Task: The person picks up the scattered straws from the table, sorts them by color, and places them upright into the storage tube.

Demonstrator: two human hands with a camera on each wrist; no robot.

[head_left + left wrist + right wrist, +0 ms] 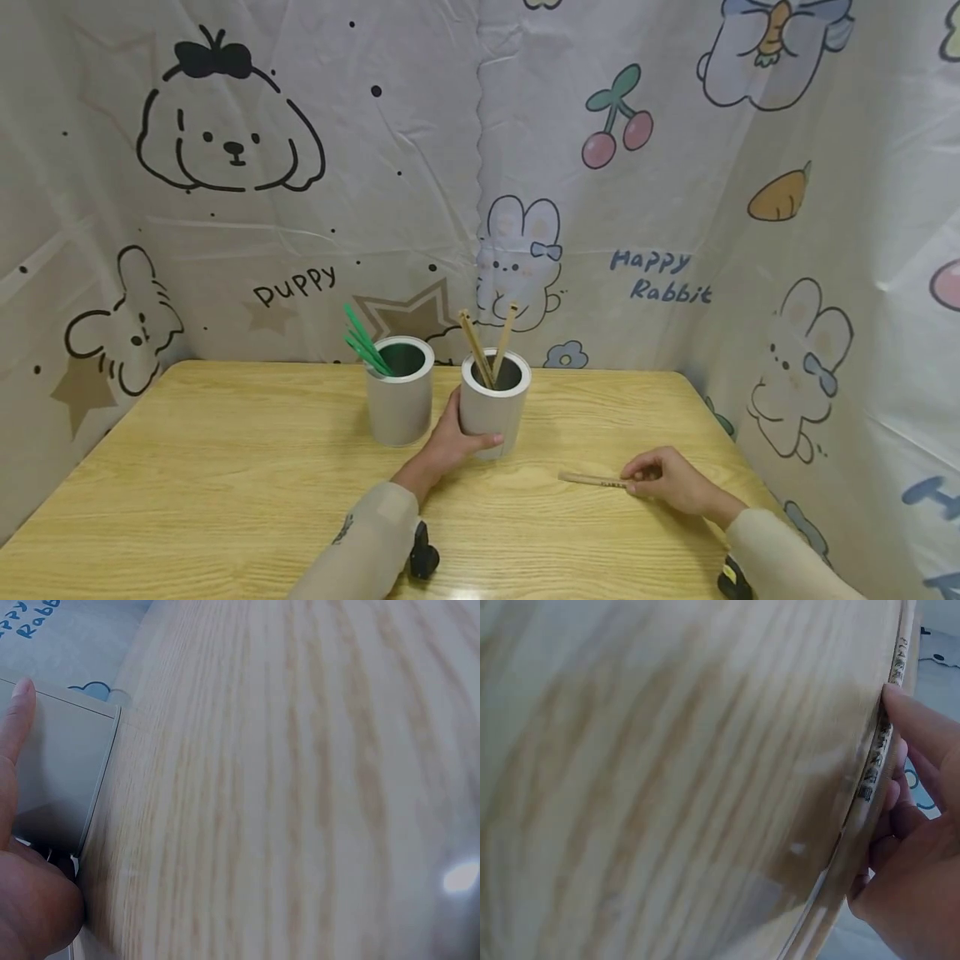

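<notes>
In the head view my left hand [450, 442] grips a white cylindrical cup [491, 421], its thumb across the front and its other fingers hidden behind. Several thin tan sticks [472, 346] lean inside that cup. The left wrist view shows part of the same hand [26, 900] against the cup wall [64, 765]. At the right, my right hand [671, 481] pinches one end of a thin tan stick [588, 479] low over the table. Dark printed lettering on this stick [875, 769] shows in the right wrist view, beside the thumb and fingers [919, 724].
A second white cup [399, 408] stands left of the gripped one, with several green sticks [363, 342] leaning in it. Both cups are near the back edge of the wood-grain table [225, 483]. A printed cloth [420, 167] hangs behind and around the table.
</notes>
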